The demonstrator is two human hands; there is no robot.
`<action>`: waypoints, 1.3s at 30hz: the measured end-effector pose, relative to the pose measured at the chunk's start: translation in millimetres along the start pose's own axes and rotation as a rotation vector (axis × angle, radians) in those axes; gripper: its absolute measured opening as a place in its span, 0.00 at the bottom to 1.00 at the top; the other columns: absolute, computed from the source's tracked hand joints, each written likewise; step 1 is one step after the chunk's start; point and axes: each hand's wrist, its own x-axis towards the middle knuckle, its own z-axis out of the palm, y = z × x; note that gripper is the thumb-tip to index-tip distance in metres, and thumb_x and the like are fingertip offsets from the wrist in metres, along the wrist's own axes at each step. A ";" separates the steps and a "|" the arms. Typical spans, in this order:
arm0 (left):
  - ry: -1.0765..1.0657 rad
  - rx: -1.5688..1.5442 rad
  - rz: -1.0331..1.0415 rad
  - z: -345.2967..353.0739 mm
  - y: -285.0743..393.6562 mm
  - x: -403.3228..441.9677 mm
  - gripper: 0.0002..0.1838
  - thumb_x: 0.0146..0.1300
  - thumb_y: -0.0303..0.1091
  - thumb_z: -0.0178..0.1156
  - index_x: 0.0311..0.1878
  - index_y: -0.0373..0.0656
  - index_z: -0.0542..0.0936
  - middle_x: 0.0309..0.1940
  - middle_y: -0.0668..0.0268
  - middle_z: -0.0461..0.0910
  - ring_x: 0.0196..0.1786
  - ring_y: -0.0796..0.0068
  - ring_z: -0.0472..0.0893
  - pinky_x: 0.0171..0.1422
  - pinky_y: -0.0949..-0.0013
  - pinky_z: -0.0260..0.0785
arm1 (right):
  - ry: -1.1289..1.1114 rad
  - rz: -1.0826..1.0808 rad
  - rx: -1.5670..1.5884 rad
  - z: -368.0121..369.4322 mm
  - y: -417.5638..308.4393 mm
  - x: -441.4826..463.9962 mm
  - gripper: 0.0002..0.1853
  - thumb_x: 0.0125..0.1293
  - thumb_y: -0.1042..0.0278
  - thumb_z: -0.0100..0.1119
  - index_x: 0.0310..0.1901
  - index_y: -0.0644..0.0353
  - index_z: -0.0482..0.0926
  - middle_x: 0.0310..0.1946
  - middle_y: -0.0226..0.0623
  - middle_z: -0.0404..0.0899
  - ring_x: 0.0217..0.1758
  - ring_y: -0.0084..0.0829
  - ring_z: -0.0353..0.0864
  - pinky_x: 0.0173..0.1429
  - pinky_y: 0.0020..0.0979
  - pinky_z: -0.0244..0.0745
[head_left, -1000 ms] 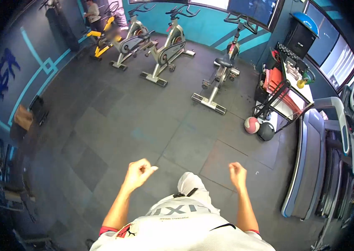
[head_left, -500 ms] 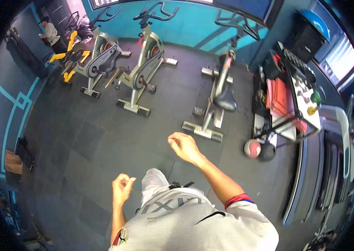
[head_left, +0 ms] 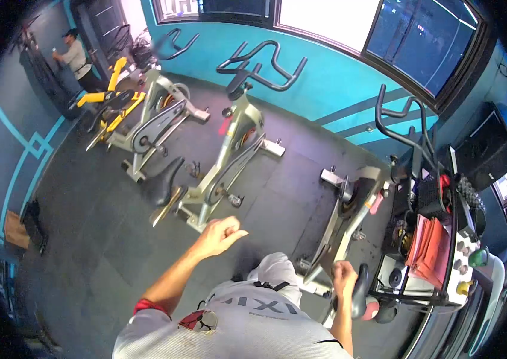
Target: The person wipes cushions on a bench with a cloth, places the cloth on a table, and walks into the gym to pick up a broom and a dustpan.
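1. Grip, your left hand (head_left: 220, 237): fingers curled in, thumb jutting out; nothing visible in it.
2. Grip, your right hand (head_left: 344, 277): fingers folded into a fist; nothing visible in it either.
3. Middle bike (head_left: 228, 155): nearest your left hand, upright on the floor (head_left: 98, 239) ahead. Rear foot (head_left: 196, 222) shows just above your knuckles in view; no contact visible.
4. Right bike (head_left: 349, 230): nearest your right hand; its saddle (head_left: 360, 292) shows just beside your wrist. Looks apart; can't tell the true gap.
5. Left bike (head_left: 156, 127) and yellow bike (head_left: 110, 96): farther back, well apart from you.
6. Rack (head_left: 441, 298): at right, past the right bike, holding red mats (head_left: 427, 251). Red ball (head_left: 370, 308) and black ball (head_left: 387, 313) low beside it.
7. Person (head_left: 75, 57): far left, well apart from you.
8. Progress, my judgement: nothing picked up, no bike visibly touched. Handling looks not yet begun, so all of it is left.
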 end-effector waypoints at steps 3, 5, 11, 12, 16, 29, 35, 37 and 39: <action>-0.075 0.036 0.184 -6.8 -0.9 146.6 0.18 0.62 0.36 0.68 0.26 0.42 0.68 0.17 0.72 0.64 0.20 0.81 0.62 0.23 0.69 0.56 | 0.135 0.097 0.005 19.8 -10.3 107.2 0.14 0.69 0.62 0.56 0.35 0.67 0.80 0.22 0.36 0.79 0.26 0.23 0.75 0.32 0.30 0.72; -0.046 0.029 0.109 -0.4 -14.6 229.3 0.14 0.61 0.35 0.68 0.29 0.41 0.72 0.18 0.72 0.69 0.21 0.83 0.66 0.25 0.72 0.60 | 0.134 0.119 0.106 51.2 2.6 195.3 0.12 0.69 0.64 0.57 0.36 0.67 0.80 0.23 0.34 0.78 0.28 0.21 0.74 0.34 0.27 0.72; 0.265 -0.060 -0.145 18.2 -78.2 429.5 0.18 0.63 0.30 0.63 0.55 0.41 0.74 0.40 0.66 0.79 0.40 0.76 0.79 0.45 0.71 0.71 | -0.045 -0.206 0.023 113.3 -96.7 498.4 0.09 0.67 0.67 0.57 0.39 0.65 0.80 0.29 0.47 0.82 0.32 0.40 0.82 0.41 0.35 0.76; 0.281 0.003 -0.115 15.3 -89.5 456.8 0.20 0.63 0.31 0.63 0.57 0.40 0.73 0.44 0.64 0.79 0.43 0.73 0.79 0.47 0.69 0.72 | -0.056 -0.281 0.047 120.7 -118.8 548.7 0.08 0.66 0.67 0.58 0.38 0.64 0.81 0.29 0.47 0.81 0.33 0.43 0.82 0.41 0.36 0.76; 0.501 0.169 -0.200 -8.0 -111.0 567.4 0.23 0.63 0.33 0.63 0.60 0.40 0.71 0.54 0.61 0.75 0.54 0.68 0.77 0.48 0.67 0.73 | -0.076 -0.435 0.059 138.3 -188.8 724.0 0.08 0.66 0.68 0.58 0.39 0.65 0.80 0.30 0.46 0.82 0.33 0.41 0.82 0.41 0.36 0.76; 0.649 0.382 -0.022 -31.0 -144.8 1019.6 0.24 0.60 0.35 0.65 0.58 0.37 0.73 0.56 0.52 0.73 0.60 0.50 0.71 0.67 0.56 0.62 | -0.013 -0.574 -0.179 222.0 -232.8 1203.1 0.05 0.65 0.71 0.59 0.38 0.63 0.78 0.31 0.42 0.80 0.35 0.41 0.80 0.43 0.39 0.74; 0.574 0.497 -0.228 -34.3 -165.0 1149.4 0.24 0.58 0.30 0.65 0.58 0.37 0.73 0.57 0.52 0.73 0.62 0.53 0.72 0.69 0.58 0.62 | 0.078 -0.641 -0.197 268.9 -205.4 1380.7 0.04 0.61 0.74 0.60 0.37 0.62 0.79 0.33 0.42 0.80 0.38 0.43 0.78 0.45 0.40 0.73; 0.613 0.540 -0.353 -29.8 -171.7 1181.1 0.25 0.59 0.31 0.64 0.59 0.39 0.73 0.58 0.53 0.72 0.62 0.52 0.71 0.69 0.58 0.62 | 0.047 -0.746 -0.188 299.7 -204.4 1434.6 0.04 0.60 0.74 0.59 0.37 0.61 0.79 0.33 0.42 0.79 0.37 0.43 0.78 0.45 0.42 0.71; 0.736 0.483 -0.509 -18.2 -180.2 1206.6 0.24 0.60 0.31 0.64 0.60 0.39 0.73 0.58 0.52 0.72 0.62 0.51 0.71 0.68 0.58 0.62 | -0.030 -0.816 -0.092 338.8 -204.0 1485.3 0.04 0.58 0.74 0.60 0.35 0.60 0.80 0.32 0.40 0.80 0.36 0.42 0.78 0.45 0.42 0.70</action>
